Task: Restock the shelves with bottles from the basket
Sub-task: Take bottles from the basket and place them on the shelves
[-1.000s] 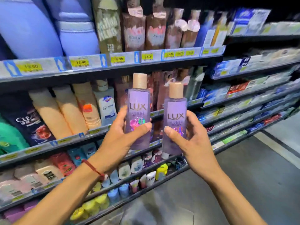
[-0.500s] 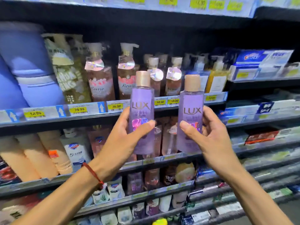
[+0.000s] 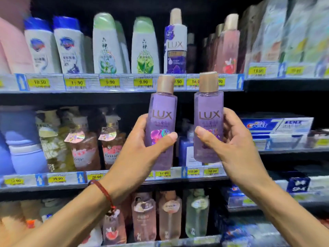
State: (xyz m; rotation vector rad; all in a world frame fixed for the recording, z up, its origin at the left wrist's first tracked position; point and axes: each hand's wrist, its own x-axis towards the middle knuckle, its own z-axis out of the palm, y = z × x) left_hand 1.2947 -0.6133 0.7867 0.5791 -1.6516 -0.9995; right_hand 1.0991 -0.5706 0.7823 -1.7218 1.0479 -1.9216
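Observation:
I hold two purple LUX bottles with tan caps upright in front of the shelves. My left hand (image 3: pixel 140 148) grips the left bottle (image 3: pixel 162 113) around its lower half, thumb across the flower label. My right hand (image 3: pixel 231 141) grips the right bottle (image 3: pixel 208 107) the same way. Both bottles stand side by side, a small gap between them, their caps level with the price rail (image 3: pixel 110 82) of the upper shelf. On that upper shelf stands a darker purple LUX bottle (image 3: pixel 175 49). The basket is out of view.
White bottles with blue and green caps (image 3: pixel 106 45) fill the upper shelf at left. Pump bottles (image 3: pixel 83 143) crowd the middle shelf. Toothpaste boxes (image 3: pixel 277 124) sit at right. A dark gap (image 3: pixel 197 43) opens beside the LUX bottle above. More bottles (image 3: pixel 169 214) line the lower shelf.
Both hands have risen with their bottles and the view has tilted up, bringing a higher shelf with a LUX bottle into sight. The grips are unchanged.

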